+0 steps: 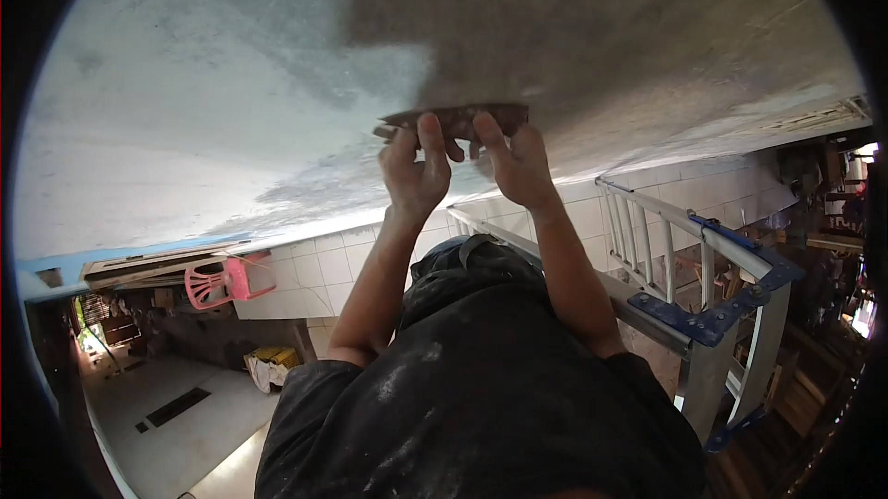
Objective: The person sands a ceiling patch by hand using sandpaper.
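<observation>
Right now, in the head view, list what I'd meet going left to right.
Pink chair → left hand → right hand → ladder. The trowel that both hands grip overlaps them, so it is left out of the order.

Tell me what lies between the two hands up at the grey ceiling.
Head view: between left hand and right hand, only a stretch of the flat brown trowel both grip.

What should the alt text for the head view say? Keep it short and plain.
The left hand and right hand together hold a flat brown tool up against a grey ceiling with darker and lighter patches. Below stand a metal ladder, a white tiled wall and a pink chair.
</observation>
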### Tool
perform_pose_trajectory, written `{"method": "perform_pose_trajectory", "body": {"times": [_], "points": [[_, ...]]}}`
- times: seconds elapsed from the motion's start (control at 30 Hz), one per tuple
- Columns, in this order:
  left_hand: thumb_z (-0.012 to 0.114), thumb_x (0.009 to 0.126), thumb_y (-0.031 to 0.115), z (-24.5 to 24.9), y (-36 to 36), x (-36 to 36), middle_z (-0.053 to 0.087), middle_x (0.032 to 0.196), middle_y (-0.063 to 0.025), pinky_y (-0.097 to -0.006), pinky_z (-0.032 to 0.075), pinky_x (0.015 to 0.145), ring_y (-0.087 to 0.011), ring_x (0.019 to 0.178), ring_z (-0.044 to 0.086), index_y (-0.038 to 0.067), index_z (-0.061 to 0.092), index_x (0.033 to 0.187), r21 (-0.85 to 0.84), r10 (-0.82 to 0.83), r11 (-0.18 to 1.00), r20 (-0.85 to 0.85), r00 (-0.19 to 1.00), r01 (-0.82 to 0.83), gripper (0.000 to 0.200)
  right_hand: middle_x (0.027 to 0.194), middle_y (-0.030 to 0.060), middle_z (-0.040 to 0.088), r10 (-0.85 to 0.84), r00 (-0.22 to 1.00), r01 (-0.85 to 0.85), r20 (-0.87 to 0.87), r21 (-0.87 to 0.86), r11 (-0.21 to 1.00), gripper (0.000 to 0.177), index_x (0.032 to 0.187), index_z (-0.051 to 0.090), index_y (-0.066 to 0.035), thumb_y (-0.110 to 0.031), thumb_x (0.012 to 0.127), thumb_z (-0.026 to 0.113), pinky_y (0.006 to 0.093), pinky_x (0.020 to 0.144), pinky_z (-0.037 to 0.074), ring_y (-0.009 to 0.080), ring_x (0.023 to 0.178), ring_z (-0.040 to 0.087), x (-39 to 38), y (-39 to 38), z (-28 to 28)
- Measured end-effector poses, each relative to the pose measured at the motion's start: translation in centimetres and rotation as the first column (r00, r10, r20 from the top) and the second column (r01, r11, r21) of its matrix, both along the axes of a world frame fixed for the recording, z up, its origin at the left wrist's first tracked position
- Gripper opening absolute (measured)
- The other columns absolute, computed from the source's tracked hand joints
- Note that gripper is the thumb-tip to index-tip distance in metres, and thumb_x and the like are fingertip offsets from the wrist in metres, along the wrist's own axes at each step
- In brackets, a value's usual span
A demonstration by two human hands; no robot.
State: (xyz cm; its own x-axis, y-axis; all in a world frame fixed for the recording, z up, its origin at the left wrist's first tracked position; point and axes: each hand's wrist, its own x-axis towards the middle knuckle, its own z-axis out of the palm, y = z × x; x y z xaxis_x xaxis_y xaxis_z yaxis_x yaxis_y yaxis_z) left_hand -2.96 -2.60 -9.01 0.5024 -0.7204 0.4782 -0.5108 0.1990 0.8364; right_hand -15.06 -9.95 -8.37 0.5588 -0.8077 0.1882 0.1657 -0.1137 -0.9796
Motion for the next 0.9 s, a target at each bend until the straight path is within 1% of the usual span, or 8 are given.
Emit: {"method": "perform_pose_trajectory", "body": {"times": [0.1,0.2,0.27,0.47,0.6,0.67,0.77,0.9], "points": [[0.042,0.102,0.029,1.3,-0.1,-0.4,0.069,0.07,-0.0084,-0.0224,0.046,0.051,-0.0108,0.054,0.063,-0.002,0.06,0.088,0.026,0.02,0.999,0.04,0.999,-0.021,0.038,0.071,0.0045,0.06,-0.023,0.998,0.024,-0.067,0.022,0.999,0.039,0.091,0.064,0.0,-0.035,0.099,0.049,0.0291,0.06,0.043,0.0115,0.065,0.052,-0.2,-0.2,-1.7],[0.043,0.102,0.029,4.0,-0.6,-1.0,0.069,0.07,-0.0079,-0.0226,0.047,0.051,-0.0112,0.054,0.063,-0.001,0.061,0.088,-0.053,0.037,0.998,-0.05,0.998,-0.04,0.038,0.071,0.0045,0.06,-0.022,0.999,0.025,0.041,-0.061,0.998,0.039,0.091,0.063,0.0,-0.036,0.099,0.05,0.0295,0.059,0.043,0.0113,0.064,0.052,0.0,-0.5,3.1],[0.044,0.102,0.028,4.9,-0.8,-1.0,0.069,0.07,-0.0076,-0.0227,0.047,0.051,-0.0112,0.054,0.063,-0.001,0.061,0.088,-0.062,0.069,0.996,-0.006,0.998,-0.07,0.037,0.071,0.0042,0.06,0.01,0.998,-0.013,-0.054,-0.061,0.998,0.038,0.092,0.063,0.0,-0.036,0.098,0.051,0.0296,0.059,0.043,0.0112,0.063,0.053,-0.4,-0.8,3.3],[0.044,0.102,0.029,-0.6,-0.3,-0.8,0.068,0.07,-0.0092,-0.0228,0.048,0.051,-0.0112,0.054,0.063,-0.003,0.061,0.088,-0.019,-0.006,1.0,-0.047,0.999,0.005,0.038,0.073,0.0037,0.062,-0.026,0.998,0.029,-0.053,0.048,0.998,0.036,0.096,0.063,0.0,-0.034,0.098,0.052,0.0294,0.059,0.044,0.0109,0.063,0.053,-0.5,-0.4,-1.1],[0.041,0.103,0.033,5.9,-0.8,-1.3,0.068,0.072,-0.0096,-0.0243,0.05,0.051,-0.0125,0.055,0.063,-0.003,0.061,0.089,-0.08,0.0,0.997,-0.102,0.995,-0.008,0.043,0.074,0.0029,0.062,0.019,1.0,-0.021,-0.021,-0.091,0.996,0.037,0.095,0.063,0.0,-0.035,0.098,0.052,0.0289,0.059,0.044,0.0103,0.064,0.053,-0.8,-1.0,4.1],[0.039,0.103,0.033,4.8,-1.2,-1.2,0.069,0.073,-0.0094,-0.024,0.049,0.05,-0.0121,0.056,0.063,-0.003,0.06,0.09,-0.165,-0.01,0.986,-0.082,0.997,-0.004,0.044,0.075,0.0026,0.062,0.066,0.998,-0.064,0.019,-0.1,0.993,0.038,0.094,0.063,0.0,-0.036,0.097,0.052,0.0288,0.059,0.044,0.0103,0.065,0.053,-0.6,-1.3,4.5],[0.041,0.103,0.029,0.8,-0.5,-1.4,0.069,0.073,-0.0087,-0.0239,0.048,0.05,-0.0117,0.056,0.063,-0.004,0.06,0.091,-0.032,0.025,0.999,-0.026,0.999,-0.026,0.04,0.074,0.0024,0.06,0.005,1.0,-0.005,-0.001,-0.019,1.0,0.038,0.093,0.063,0.0,-0.037,0.097,0.053,0.0286,0.059,0.044,0.0099,0.065,0.053,-0.7,-0.8,-0.3],[0.044,0.102,0.029,2.7,-1.1,-1.6,0.069,0.072,-0.01,-0.0238,0.048,0.049,-0.0122,0.055,0.064,-0.004,0.06,0.087,-0.012,0.03,0.999,-0.064,0.998,-0.031,0.039,0.073,0.0023,0.06,-0.067,0.998,0.067,-0.002,-0.073,0.995,0.038,0.094,0.063,-0.001,-0.037,0.097,0.053,0.0282,0.059,0.044,0.0089,0.065,0.053,-1.2,-0.7,0.9]]}}
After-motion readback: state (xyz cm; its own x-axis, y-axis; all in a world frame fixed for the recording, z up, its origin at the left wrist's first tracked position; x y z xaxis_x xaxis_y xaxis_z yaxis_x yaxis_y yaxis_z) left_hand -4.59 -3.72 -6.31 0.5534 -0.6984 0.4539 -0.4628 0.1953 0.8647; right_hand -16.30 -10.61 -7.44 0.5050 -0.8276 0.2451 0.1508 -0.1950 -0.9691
